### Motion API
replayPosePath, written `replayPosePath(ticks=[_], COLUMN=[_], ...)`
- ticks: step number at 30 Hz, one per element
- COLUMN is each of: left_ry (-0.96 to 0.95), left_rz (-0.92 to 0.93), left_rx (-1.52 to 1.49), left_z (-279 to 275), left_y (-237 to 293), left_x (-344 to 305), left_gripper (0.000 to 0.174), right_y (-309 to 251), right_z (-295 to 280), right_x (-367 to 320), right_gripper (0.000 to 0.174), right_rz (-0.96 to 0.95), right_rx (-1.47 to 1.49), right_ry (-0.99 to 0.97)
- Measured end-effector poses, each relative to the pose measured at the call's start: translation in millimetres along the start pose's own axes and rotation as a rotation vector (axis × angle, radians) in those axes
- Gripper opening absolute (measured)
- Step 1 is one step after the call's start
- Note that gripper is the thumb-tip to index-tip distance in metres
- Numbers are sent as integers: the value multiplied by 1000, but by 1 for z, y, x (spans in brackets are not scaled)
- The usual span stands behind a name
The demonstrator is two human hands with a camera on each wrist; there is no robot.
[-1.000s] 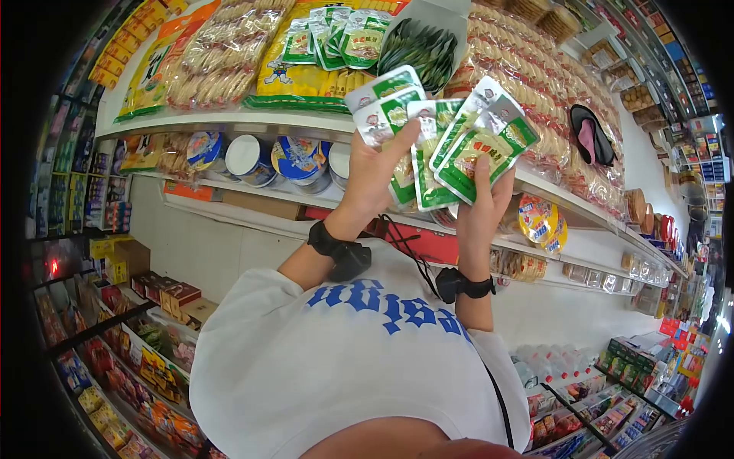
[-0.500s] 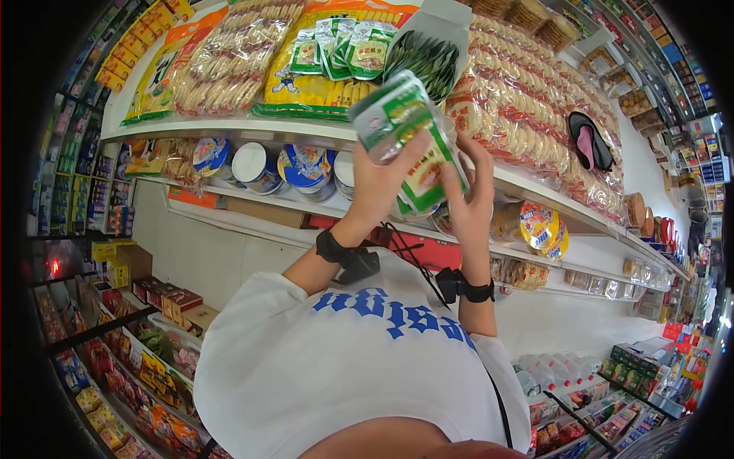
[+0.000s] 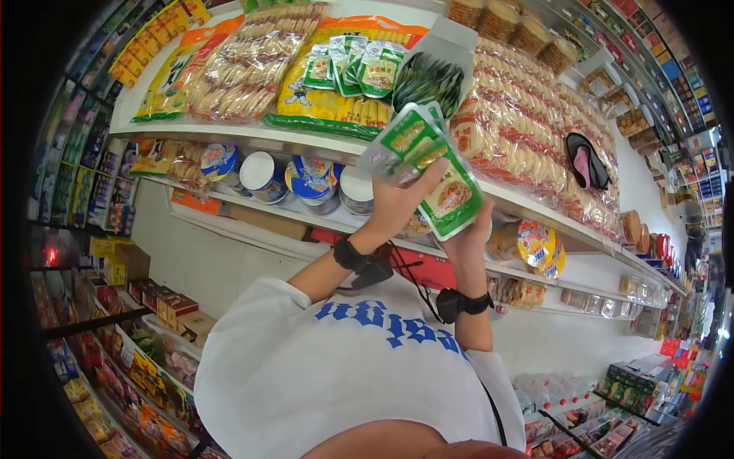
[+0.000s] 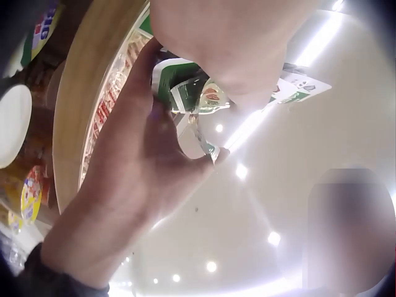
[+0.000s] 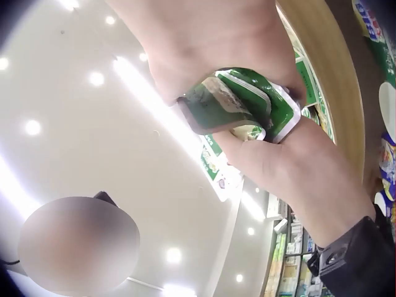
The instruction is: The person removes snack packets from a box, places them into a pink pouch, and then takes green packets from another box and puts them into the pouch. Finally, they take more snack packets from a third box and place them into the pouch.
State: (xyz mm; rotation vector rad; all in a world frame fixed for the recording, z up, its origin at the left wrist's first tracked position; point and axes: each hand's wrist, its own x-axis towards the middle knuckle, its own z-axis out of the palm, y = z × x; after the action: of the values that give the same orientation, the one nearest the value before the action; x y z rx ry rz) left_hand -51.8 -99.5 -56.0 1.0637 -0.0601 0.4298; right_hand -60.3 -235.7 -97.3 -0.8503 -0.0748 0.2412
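Observation:
A fanned stack of green-and-white snack pouches (image 3: 453, 193) is up in front of my chest, food pictures facing me in the head view. My left hand (image 3: 407, 202) grips the stack from its left side, thumb laid across the front. At the lower right edge my right hand (image 3: 468, 239) holds the bottom of the stack, its fingers mostly hidden behind. From below, the right wrist view shows the undersides of the pouches (image 5: 247, 102) between both hands. More pouches of the same kind (image 3: 381, 69) lie on a yellow snack bag just beyond.
An open grey carton (image 3: 433, 76) packed with dark green pouches stands on the shelf (image 3: 252, 136). Beside it lie clear bags of round crackers (image 3: 505, 107) and a black-and-pink item (image 3: 585, 162). Tubs (image 3: 312, 183) line the lower shelf near my forearms.
The pouches were spread between both hands a second ago; now they are gathered into one overlapping stack, lower and closer to me. My right hand has dropped to the stack's bottom edge.

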Motion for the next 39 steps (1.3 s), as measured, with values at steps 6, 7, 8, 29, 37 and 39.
replayPosePath(ticks=[6,7,8,29,37,39], left_ry=[-114,-118,-123,-9,-153,-239], left_rz=[-145,-51,43,-231,-98,-122], left_rx=[48,16,-18,-346,92,97], left_z=[-21,-17,-15,-25,-35,-37], left_y=[13,9,8,29,30,38], left_x=[6,4,5,29,26,27], left_gripper=[68,76,83,38,30,29], right_y=[-21,-17,-15,-16,-44,-51], right_z=[16,16,16,49,8,3], right_x=[-3,0,1,-7,-15,-11], right_gripper=[34,34,33,44,65,70], right_rz=[22,9,-4,-127,381,382], right_rx=[-263,-356,-451,-642,-364,-207], right_ry=[-54,-49,-42,34,-230,-447])
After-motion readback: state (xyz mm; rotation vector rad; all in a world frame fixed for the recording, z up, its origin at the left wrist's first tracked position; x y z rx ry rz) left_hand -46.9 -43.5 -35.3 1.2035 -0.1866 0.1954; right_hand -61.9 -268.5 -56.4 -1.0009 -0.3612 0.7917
